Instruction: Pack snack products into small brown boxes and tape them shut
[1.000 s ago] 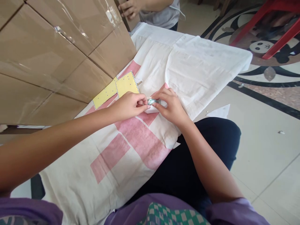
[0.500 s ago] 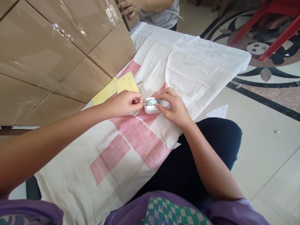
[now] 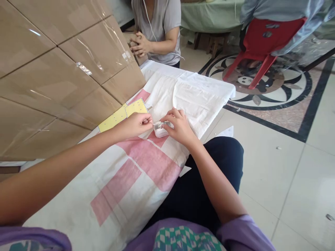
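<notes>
A small white box (image 3: pixel 159 132) lies on a white and pink cloth (image 3: pixel 146 167) spread over a low surface in front of me. My right hand (image 3: pixel 176 126) rests on the box, fingers curled over its top and right side, holding it down. My left hand (image 3: pixel 136 124) is closed in a pinch just left of the box, gripping something thin that I cannot make out. Two yellow dotted cards (image 3: pixel 123 114) lie on the cloth just beyond my left hand.
Taped cardboard cartons (image 3: pixel 60 69) stack up on the left against the cloth. Another person in a grey shirt (image 3: pixel 157 28) sits at the far end, hands together. A red plastic chair (image 3: pixel 261 42) stands on the patterned tile floor (image 3: pixel 288 146) at the right.
The camera has tilted up and back, showing more of the room. My left hand has drawn slightly left from the box while my right hand stays on it.
</notes>
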